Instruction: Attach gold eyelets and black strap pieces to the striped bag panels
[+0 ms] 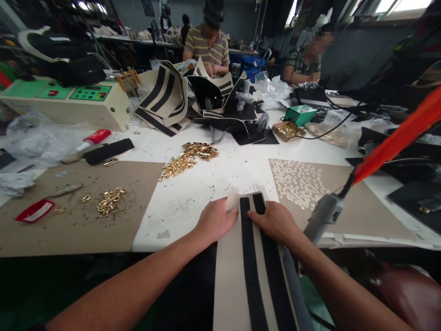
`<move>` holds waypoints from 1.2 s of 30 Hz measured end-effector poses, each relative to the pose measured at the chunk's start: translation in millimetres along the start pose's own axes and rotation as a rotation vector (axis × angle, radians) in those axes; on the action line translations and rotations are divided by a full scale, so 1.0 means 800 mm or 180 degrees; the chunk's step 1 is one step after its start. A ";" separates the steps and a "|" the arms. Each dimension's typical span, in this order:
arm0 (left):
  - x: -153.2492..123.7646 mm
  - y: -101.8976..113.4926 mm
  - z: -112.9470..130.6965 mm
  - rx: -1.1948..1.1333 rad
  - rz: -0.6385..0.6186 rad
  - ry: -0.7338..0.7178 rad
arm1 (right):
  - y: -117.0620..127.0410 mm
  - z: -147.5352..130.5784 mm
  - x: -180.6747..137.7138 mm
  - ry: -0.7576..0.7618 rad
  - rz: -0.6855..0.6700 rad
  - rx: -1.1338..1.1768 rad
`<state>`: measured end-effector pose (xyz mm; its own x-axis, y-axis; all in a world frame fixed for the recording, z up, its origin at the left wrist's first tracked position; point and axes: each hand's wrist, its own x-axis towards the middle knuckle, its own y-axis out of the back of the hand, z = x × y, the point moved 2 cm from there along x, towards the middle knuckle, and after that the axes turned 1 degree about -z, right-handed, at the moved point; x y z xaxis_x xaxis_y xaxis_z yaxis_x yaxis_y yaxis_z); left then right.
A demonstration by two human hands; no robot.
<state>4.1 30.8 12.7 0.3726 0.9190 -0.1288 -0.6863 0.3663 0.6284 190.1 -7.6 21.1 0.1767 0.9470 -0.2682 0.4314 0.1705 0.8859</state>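
A cream panel with two black stripes [237, 276] lies over the near table edge and hangs toward me. My left hand [215, 220] rests on its cream left side, thumb at the top corner, fingers curled down on it. My right hand [275, 221] presses on the black stripes near the top end, fingers folded over the panel. Both hands hold the panel down against the white tabletop [193, 193].
A pile of gold metal fittings [188, 161] lies mid-table, a smaller heap [110, 201] on brown card at left. Small pale studs [299, 181] cover card at right. An orange-corded grey tool [325, 214] hangs beside my right hand. Striped panels [172, 99], a control box [74, 101] and two seated people are beyond.
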 end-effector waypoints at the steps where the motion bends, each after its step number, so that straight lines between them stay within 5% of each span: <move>1: 0.000 0.000 0.000 0.0014 -0.0005 0.0003 | 0.000 0.000 0.001 -0.0010 -0.0015 -0.0036; 12: -0.003 -0.012 -0.012 0.0587 0.0251 -0.0052 | -0.003 0.000 0.007 -0.0036 -0.0074 -0.0276; 17: -0.012 -0.010 -0.006 0.0919 0.0983 -0.1109 | -0.008 0.003 0.007 0.0013 0.0063 -0.0257; 22: -0.003 -0.020 -0.004 0.0739 0.0414 -0.1416 | -0.010 0.006 0.007 0.0030 0.0044 -0.0182; 26: 0.001 -0.028 -0.010 0.0347 0.0498 -0.1123 | -0.013 0.011 0.009 0.0034 0.0085 0.0205; 31: 0.001 -0.029 -0.011 0.0283 0.0526 -0.1095 | -0.010 0.021 -0.016 0.0275 0.1339 0.1524; 36: 0.008 -0.032 -0.020 0.0336 0.0607 -0.1316 | 0.008 0.056 -0.099 0.0862 0.2375 0.1715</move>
<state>13.8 29.4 -16.4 0.4784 0.8254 0.2997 -0.7075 0.1600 0.6884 218.1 -93.5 30.9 0.3892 0.8032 0.4509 0.6513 -0.5861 0.4819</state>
